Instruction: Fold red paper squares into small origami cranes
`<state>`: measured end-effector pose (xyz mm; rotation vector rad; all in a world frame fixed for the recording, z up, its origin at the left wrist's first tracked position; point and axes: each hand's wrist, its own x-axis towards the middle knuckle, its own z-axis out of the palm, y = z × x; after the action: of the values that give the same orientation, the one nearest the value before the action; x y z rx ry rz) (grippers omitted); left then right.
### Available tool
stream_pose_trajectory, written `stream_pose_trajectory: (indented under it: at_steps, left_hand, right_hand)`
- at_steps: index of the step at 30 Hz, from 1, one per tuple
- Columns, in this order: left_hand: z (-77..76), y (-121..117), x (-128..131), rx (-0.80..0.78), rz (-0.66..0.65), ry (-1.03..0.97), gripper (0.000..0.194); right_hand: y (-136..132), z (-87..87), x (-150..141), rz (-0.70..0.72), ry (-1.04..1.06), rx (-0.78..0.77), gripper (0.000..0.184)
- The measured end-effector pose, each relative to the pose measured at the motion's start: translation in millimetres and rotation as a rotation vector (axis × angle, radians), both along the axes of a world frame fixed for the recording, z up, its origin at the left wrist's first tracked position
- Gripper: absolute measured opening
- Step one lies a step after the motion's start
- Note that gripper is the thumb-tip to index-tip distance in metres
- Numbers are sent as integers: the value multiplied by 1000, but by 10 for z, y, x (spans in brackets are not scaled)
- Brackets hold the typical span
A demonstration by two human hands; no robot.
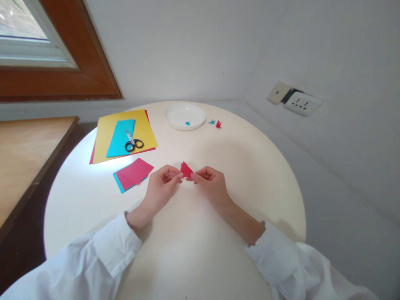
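Note:
A small piece of folded red paper (186, 170) is pinched between my two hands, a little above the middle of the table. My left hand (164, 183) grips its left edge between thumb and fingers. On the other side, my right hand (211, 183) pinches the lower right corner. The paper has a pointed top and layered folds. To the left of my left hand lies a small stack of pink paper (136, 173) with blue paper (119, 183) showing beneath it.
Black-handled scissors (133, 143) rest on blue paper (120, 139) over a yellow sheet (104, 133). A white plate (184, 109) at the back holds a small blue paper piece (187, 123). Beside it stand a blue paper crane (212, 121) and a red paper crane (218, 124).

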<state>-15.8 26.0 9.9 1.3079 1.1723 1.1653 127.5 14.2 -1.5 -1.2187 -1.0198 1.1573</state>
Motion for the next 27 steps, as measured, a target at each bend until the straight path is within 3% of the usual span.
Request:
stream_pose_trajectory:
  at_steps: [18, 27]
  left_hand:
    - [3, -7, 1, -1, 2, -29, 19]
    - [-51, -2, 4, -91, -66, -187, 28]
  right_hand:
    - [-4, -5, 6, 0, 68, 53, 27]
    - [-55, -11, 10, -25, -85, 211, 19]
